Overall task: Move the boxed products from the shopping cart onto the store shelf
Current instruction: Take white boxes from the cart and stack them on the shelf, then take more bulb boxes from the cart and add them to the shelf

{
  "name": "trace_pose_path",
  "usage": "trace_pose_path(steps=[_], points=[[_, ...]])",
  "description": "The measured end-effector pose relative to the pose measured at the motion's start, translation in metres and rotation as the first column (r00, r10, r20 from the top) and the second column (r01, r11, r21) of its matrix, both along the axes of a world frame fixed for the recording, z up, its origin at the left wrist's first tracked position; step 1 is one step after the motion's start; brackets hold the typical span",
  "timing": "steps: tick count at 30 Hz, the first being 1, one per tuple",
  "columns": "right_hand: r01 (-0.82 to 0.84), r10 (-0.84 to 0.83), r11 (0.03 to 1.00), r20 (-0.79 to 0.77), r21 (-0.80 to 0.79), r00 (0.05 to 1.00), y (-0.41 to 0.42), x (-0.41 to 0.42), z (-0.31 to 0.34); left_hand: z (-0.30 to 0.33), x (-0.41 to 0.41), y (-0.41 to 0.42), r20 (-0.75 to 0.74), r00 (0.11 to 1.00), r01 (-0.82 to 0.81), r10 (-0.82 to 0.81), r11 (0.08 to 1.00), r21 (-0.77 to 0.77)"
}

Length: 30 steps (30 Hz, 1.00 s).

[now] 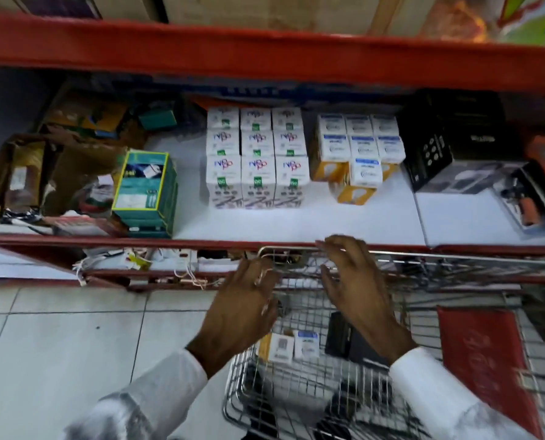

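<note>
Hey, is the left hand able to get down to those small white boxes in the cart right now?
Probably yes. The left hand is empty and open above the shopping cart, whose top is open. The small white boxes lie just below it, uncovered; the right hand is off to the side, not blocking.

I am looking at a shop aisle: red-edged shelving (265, 49) stocked with rows of boxed goods (255, 157), a wire shopping cart (328, 392) alongside.
</note>
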State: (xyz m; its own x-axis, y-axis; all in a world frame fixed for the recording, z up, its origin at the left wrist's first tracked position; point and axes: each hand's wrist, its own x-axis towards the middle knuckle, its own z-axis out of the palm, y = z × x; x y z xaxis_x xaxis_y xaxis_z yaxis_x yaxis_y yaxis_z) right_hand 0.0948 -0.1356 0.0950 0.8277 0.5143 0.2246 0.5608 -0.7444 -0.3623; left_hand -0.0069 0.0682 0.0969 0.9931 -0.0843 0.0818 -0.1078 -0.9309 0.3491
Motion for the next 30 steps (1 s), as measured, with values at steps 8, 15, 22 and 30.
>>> trace_pose_path(steps=[8,15,22,30], points=[[-0.261,0.008,0.88,-0.537,-0.396,0.843,-0.046,-0.07,-0.1,-0.094,-0.024,-0.061,-0.641,0.761,0.188,-0.103,0.98,0.065],[-0.317,-0.05,0.839,-0.643,-0.442,0.764,-0.032,-0.079,-0.168,-0.141,-0.032,-0.074,-0.691,0.722,0.232,-0.026,0.95,0.207],[-0.161,-0.077,0.954,-0.726,-0.253,0.684,-0.049,-0.06,-0.121,-0.117,-0.033,-0.067,-0.645,0.763,-0.111,0.049,0.992,-0.056],[0.032,-0.083,0.995,-0.618,-0.093,0.782,-0.104,0.011,0.03,0.005,0.007,-0.069,-0.351,0.934,-0.172,0.069,0.947,-0.272]])
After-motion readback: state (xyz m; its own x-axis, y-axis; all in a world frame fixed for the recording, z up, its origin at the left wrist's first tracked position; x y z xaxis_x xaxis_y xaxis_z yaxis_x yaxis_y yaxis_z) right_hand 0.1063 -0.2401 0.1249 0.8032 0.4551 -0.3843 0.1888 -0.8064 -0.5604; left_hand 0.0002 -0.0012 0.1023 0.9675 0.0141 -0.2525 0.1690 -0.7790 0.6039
